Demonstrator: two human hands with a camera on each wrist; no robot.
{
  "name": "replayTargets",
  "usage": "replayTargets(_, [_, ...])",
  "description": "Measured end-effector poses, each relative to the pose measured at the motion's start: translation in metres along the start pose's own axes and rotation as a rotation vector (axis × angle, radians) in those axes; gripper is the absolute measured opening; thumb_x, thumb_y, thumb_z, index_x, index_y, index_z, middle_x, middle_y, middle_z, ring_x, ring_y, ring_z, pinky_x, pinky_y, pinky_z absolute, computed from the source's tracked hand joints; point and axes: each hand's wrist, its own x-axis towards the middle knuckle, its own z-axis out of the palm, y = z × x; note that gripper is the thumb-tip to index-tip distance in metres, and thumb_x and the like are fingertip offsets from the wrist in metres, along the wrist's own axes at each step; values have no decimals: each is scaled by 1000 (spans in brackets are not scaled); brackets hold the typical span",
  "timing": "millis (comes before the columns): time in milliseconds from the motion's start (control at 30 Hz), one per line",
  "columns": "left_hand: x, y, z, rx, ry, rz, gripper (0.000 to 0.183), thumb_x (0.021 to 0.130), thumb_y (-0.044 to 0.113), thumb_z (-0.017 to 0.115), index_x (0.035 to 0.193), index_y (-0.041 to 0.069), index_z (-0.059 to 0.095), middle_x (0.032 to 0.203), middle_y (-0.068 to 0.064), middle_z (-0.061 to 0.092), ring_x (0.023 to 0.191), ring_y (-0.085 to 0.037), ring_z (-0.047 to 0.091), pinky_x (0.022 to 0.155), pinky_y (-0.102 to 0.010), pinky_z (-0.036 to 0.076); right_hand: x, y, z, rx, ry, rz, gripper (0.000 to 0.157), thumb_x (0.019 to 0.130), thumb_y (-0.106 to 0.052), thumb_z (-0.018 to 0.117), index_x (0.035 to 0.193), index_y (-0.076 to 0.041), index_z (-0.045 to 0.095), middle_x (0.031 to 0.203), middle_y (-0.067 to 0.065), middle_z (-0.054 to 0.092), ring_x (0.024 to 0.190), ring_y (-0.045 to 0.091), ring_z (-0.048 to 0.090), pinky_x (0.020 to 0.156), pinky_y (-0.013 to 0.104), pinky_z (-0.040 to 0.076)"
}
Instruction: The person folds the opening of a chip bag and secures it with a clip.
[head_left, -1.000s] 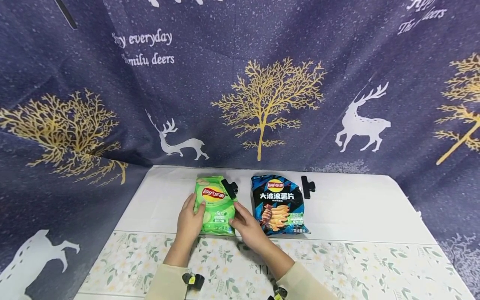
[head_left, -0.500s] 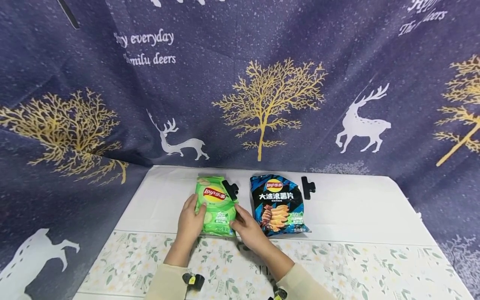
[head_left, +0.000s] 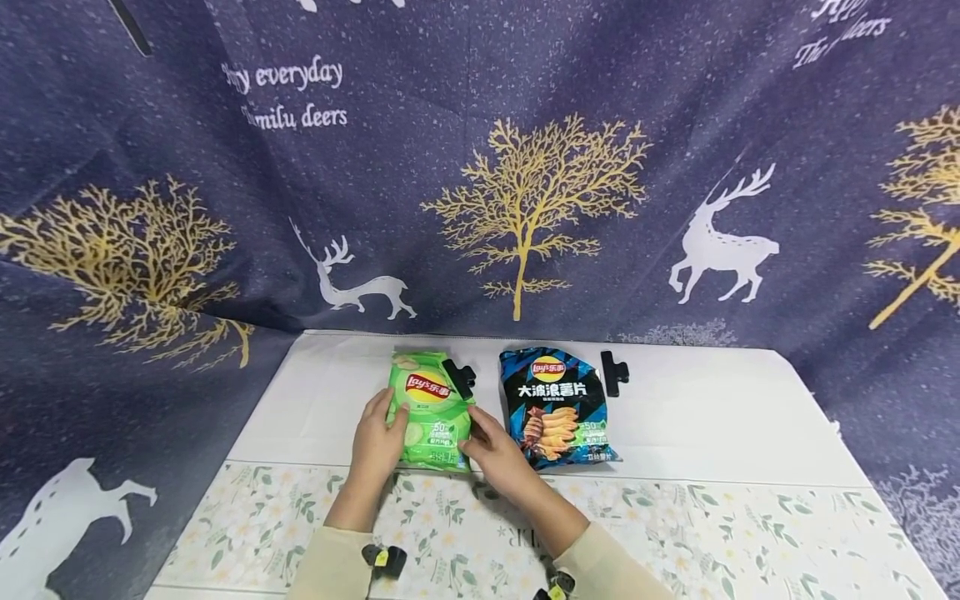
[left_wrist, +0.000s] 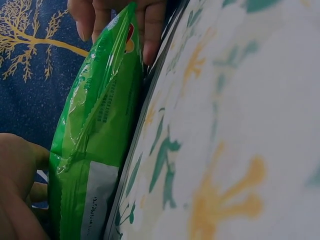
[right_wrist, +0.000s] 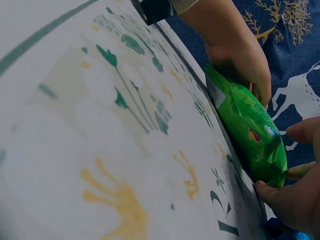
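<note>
A green bag of potato chips (head_left: pixel 427 421) lies face up on the white table in the head view, held from both sides. My left hand (head_left: pixel 377 440) grips its left edge, with the thumb on the front. At the right edge my right hand (head_left: pixel 501 457) holds the lower side between thumb and fingers. A black clip (head_left: pixel 459 379) overlaps the bag's upper right corner. The left wrist view shows the bag (left_wrist: pixel 95 120) end-on, plump, with a back seam. In the right wrist view, the right hand (right_wrist: pixel 297 192) has its thumb at the bag's edge.
To the right lies a blue and black bag of chips (head_left: pixel 555 408), a short gap from the green one. Another black clip (head_left: pixel 615 373) lies just beyond its upper right side. A floral mat (head_left: pixel 675 533) covers the table's near part; a dark blue printed curtain (head_left: pixel 450 75) hangs behind.
</note>
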Motion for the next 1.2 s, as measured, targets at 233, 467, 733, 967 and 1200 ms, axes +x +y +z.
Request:
replayTargets(233, [0,0,0,-16,40,8,61,107,35,45,156,2,34,161,-23,32,149,-44,32,122,-58,26,0,0,-1,-4,-7,2,69,103,-24,57,162,-12,23,170,12,14,150,37,34,120,51,34])
replayTargets(467, [-1,4,-2,-37,69,14,59,107,33,46,156,3,35,160,-22,32,149,-43,32,122,-58,26,-2,-3,-2,-72,56,-29,66,100,-25,59,160,-14,32,171,14,10,149,46,31,121,54,32])
replayTargets(733, [-4,10,-5,-68,112,39,54,106,30,49,152,3,42,157,-22,36,148,-42,33,122,-58,25,-3,-10,-1,-90,89,-60,64,100,-23,61,158,-12,36,171,11,12,149,44,33,121,53,31])
replayTargets(967, [-5,12,-6,-77,123,51,54,106,31,49,151,2,43,156,-22,37,147,-41,34,122,-58,26,-5,-14,-3,-46,67,-94,64,101,-19,59,159,-15,34,171,11,12,148,43,35,120,54,34])
replayTargets(1200, [-6,13,-9,-82,154,54,55,105,31,50,152,3,43,154,-21,39,145,-41,37,121,-57,28,-8,-18,-4,-57,31,-126,65,102,-21,59,160,-18,31,171,11,12,150,41,32,121,55,31])
